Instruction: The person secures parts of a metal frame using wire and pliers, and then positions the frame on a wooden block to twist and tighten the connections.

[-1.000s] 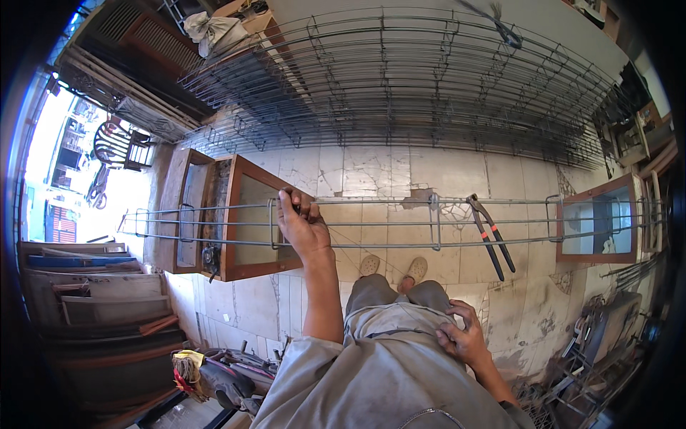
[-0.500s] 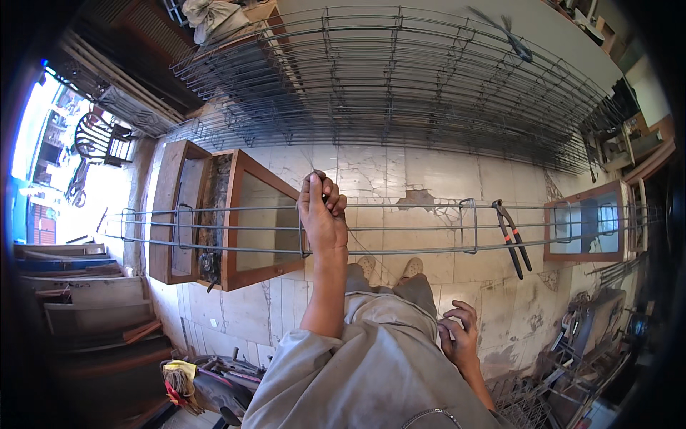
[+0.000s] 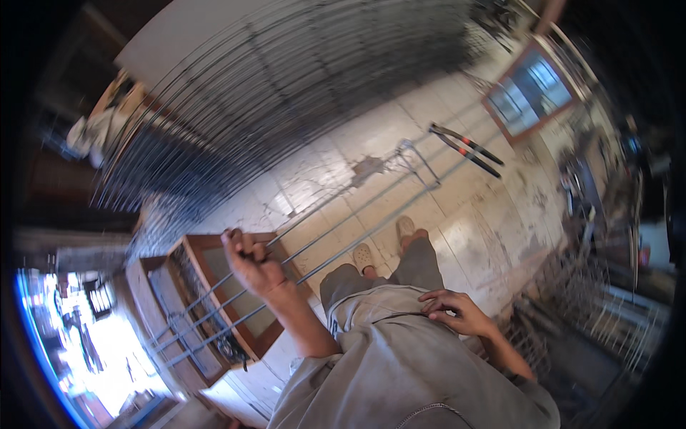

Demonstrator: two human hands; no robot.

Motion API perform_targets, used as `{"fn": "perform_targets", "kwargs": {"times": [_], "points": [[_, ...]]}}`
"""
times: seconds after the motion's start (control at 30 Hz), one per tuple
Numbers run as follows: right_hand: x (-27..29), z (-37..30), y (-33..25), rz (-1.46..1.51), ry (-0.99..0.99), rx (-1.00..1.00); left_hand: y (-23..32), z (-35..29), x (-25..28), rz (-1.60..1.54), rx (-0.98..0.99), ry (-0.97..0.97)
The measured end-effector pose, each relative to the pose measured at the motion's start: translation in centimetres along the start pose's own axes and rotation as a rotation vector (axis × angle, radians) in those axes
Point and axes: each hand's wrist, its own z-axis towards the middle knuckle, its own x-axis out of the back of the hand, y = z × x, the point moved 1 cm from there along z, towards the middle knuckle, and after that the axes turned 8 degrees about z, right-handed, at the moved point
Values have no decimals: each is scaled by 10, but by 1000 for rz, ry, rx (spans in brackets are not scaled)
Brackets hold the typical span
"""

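A long cage of thin steel bars with square wire stirrups runs slantwise in front of me, from lower left to upper right. My left hand is raised over its left part, fingers curled in toward the thumb. Blur hides whether anything thin is pinched there. Across the bars farther right lies a pair of end-cutting nippers with dark handles and orange-red bands. My right hand rests near my belly, holding nothing, its fingers loosely bent and apart.
Under the cage's left part stands a wooden frame with a glass panel; another framed pane is at the upper right. Many stacked steel cages fill the far side. Wire racks stand at right. Cracked tiles cover the floor.
My view has turned, so the cage now slants. My left hand has lifted away from the stirrup toward the left. My right hand has come in to my belly. The nippers still lie on the bars.
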Motion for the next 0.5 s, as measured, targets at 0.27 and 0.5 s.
{"fn": "perform_targets", "kwargs": {"times": [0.27, 0.5], "points": [[-25, -12, 0, 145, 46, 45, 25, 7, 29, -165, 75, -163], [-27, -12, -11, 6, 48, 102, 47, 10, 28, -193, 16, -179]]}}
